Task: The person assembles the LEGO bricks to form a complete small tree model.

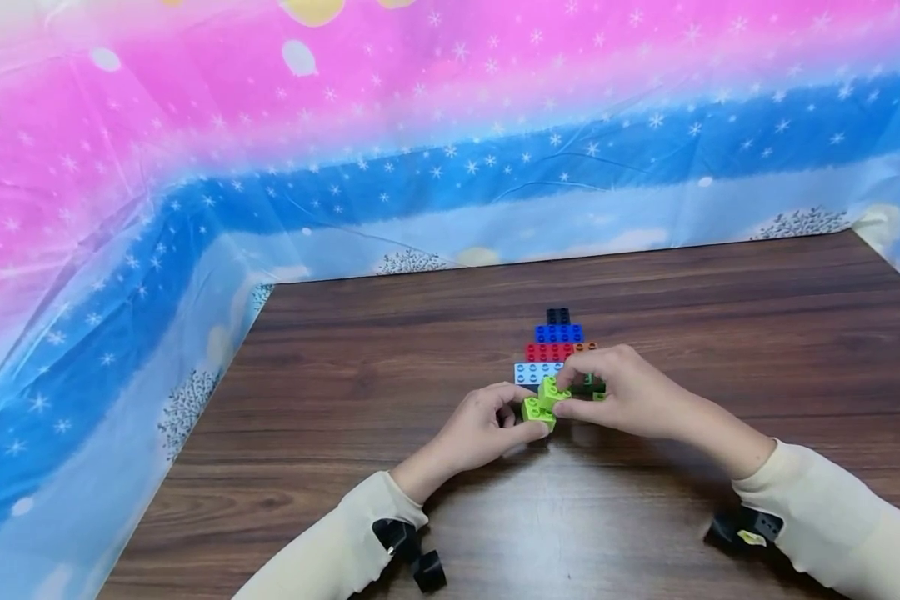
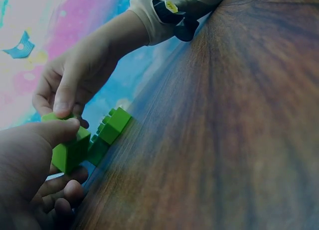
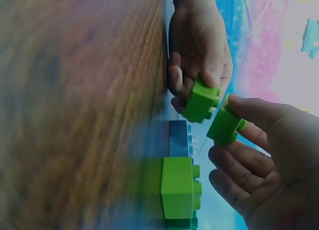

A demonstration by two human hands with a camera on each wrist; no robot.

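**No Readable Lettering in Any View**

No text, brand or number can be read. The nearest thing to print is a small yellow label [image 2: 171, 6] on the black wrist camera [image 1: 726, 533] at the right sleeve [image 1: 832, 517]. In the left wrist view it perhaps bears a dark mark, though too small and dim to make out; in the head view it is only a yellow patch, equally illegible.

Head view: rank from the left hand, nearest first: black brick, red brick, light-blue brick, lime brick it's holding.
1. Lime brick: held in the left hand's fingers.
2. Light-blue brick: just beyond the fingers.
3. Red brick: behind the light-blue one.
4. Black brick: far end of the layout.
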